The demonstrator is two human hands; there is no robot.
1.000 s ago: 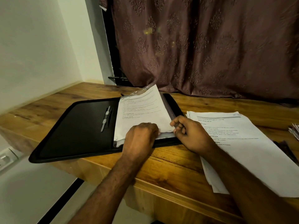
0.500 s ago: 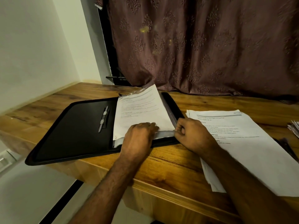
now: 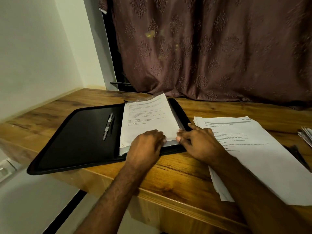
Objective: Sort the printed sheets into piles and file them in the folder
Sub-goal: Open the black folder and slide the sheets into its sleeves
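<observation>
A black folder (image 3: 76, 137) lies open on a wooden desk (image 3: 177, 173), its near left corner reaching past the desk's front edge. A metal clip (image 3: 108, 126) runs along the folder's left panel. On the right panel rests a stack of printed sheets (image 3: 146, 119), with a clear plastic sleeve (image 3: 143, 98) showing at its far edge and more clear plastic at its near edge.

The left hand (image 3: 145, 147) lies palm down on the near edge of this stack, fingers curled together and pressing on the paper; whether it grips a sheet cannot be told. The right hand (image 3: 200, 142) sits at the stack's near right corner, fingers spread loosely, the fingertips (image 3: 179, 135) touching the paper's edge without a clear pinch. Its wrist and forearm cross over a second pile of printed sheets (image 3: 253, 149), which lies flat on the desk just beside the folder's right edge and hangs slightly over the desk front.

At the far right edge of the view, the end of another bundle of papers (image 3: 306, 135) is partly cut off, and a dark object (image 3: 297, 154) lies beside the second pile; what it is cannot be told. A patterned brown curtain (image 3: 211, 48) hangs behind the desk, its hem touching the desktop behind the folder. A pale wall (image 3: 33, 48) closes the left side.
</observation>
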